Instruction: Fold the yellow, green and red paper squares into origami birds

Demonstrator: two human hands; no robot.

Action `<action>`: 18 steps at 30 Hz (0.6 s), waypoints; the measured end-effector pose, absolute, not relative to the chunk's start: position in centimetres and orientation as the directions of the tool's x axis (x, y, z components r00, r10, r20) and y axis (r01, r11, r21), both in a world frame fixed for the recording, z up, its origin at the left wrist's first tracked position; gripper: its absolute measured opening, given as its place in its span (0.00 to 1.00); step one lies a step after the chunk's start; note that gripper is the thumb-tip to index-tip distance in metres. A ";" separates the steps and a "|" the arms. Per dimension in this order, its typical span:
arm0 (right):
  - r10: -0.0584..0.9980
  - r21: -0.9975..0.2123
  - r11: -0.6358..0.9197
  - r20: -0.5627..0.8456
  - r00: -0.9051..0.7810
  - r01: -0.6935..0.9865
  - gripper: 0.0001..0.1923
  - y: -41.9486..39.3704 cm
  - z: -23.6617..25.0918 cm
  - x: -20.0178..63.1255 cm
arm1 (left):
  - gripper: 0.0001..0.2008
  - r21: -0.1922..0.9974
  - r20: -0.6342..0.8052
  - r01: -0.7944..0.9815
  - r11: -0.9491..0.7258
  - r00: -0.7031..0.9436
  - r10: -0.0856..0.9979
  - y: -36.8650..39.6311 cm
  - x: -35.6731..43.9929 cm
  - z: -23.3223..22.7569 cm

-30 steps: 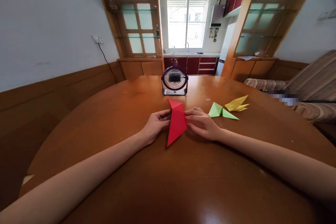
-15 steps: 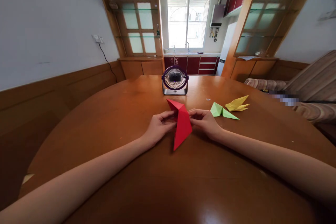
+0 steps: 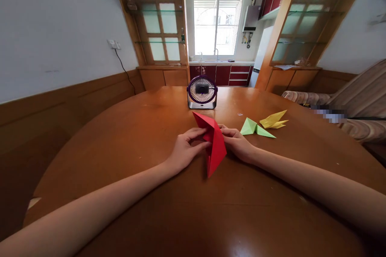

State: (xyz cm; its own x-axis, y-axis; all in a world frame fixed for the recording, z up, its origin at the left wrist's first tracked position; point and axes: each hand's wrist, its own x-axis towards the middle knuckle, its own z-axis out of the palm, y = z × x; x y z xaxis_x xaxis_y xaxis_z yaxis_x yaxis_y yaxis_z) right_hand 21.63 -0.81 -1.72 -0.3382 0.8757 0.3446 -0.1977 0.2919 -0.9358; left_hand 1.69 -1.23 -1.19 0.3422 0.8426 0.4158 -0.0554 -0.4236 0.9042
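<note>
A folded red origami paper (image 3: 216, 148), with pointed ends, is held between my two hands just above the middle of the table. My left hand (image 3: 187, 147) pinches its left side, thumb and fingers reaching into the folds. On the other side my right hand (image 3: 238, 142) grips the right edge, its fingertips partly hidden behind the paper. To the right of my right hand lie a light green origami piece (image 3: 249, 127) and, just beyond it, a yellow origami piece (image 3: 273, 120).
A small purple fan (image 3: 202, 91) stands on the brown wooden table (image 3: 144, 217), beyond the red paper. A striped sofa (image 3: 364, 96) is at the far right. A power cord (image 3: 123, 66) hangs from an outlet on the left wall.
The red paper has shifted slightly right and turned, so its left folds show more. My left hand has moved right with it, its fingers further into the folds.
</note>
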 end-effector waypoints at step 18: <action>0.862 -0.941 0.222 0.313 -0.400 -0.256 0.09 -1.3 -1.4 21.7 | 0.13 0.924 0.378 -0.057 -0.378 0.279 0.883 -1.3 1.8 -0.6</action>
State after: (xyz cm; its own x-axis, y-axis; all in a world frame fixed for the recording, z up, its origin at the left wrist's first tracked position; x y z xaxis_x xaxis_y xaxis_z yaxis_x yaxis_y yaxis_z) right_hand 21.71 -1.33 -1.39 -0.3998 0.8617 0.3125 -0.2563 0.2223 -0.9407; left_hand 1.75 -1.27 -0.63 0.2794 0.8826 0.3781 -0.0570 -0.3779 0.9241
